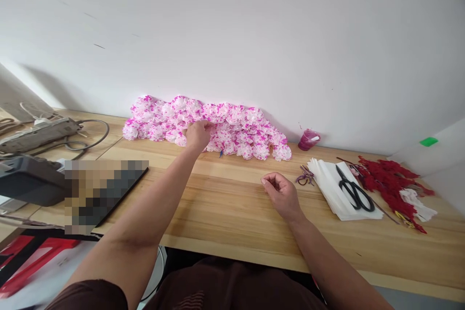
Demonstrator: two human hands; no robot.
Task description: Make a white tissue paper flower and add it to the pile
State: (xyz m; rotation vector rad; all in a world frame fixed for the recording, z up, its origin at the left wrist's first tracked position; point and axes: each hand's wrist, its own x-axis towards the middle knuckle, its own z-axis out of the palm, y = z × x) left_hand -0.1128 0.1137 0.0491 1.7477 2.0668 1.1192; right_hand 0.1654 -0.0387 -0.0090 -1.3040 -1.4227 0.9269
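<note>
Reaching w/ L hand (198, 134) onto massed pink-and-white ruffled flowers (234, 128), lying on pale wood-grain table (225, 193) against white wall (232, 34); can't tell if gripping any. Holding R hand (282, 194) loosely curled, thumb nr fingertips, betw. flowers & stack of thin white sheets (326, 181) w/ black metal scissors (350, 187) on top; can't tell if pinching anything small. Also seeing fuzzy dark-red pile (388, 179) farther R, small magenta-stained cup (307, 141) nr wall.

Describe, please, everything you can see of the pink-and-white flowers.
The flowers are ruffled white blooms blotched with bright pink, thin and papery in look. They lie crowded together in a long bank on the wooden table, along the white wall. The left hand is at them near the middle; whether it grips one is unclear.
</note>
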